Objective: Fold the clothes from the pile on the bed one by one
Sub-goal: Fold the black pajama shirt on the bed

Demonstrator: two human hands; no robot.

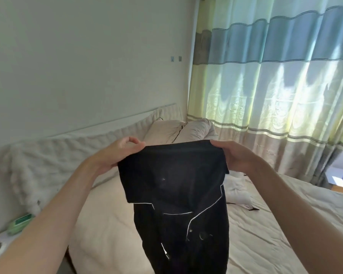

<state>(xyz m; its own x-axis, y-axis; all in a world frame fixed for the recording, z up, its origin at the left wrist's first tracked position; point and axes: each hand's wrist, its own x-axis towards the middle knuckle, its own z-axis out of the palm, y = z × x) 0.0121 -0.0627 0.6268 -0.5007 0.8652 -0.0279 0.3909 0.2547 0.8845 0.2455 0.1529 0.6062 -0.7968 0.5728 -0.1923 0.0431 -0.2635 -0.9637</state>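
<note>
Black shirt (178, 194) held up, each hand's grip pinching a top corner, hem cut off below, fingers behind cloth

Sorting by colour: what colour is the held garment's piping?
White piping on the black garment, clearest in the head view.

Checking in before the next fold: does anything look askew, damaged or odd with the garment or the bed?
Nothing damaged. The black white-piped pyjama shirt hangs bunched between the left hand and right hand, not yet flat. White clothes lie crumpled on the cream bed.
</note>
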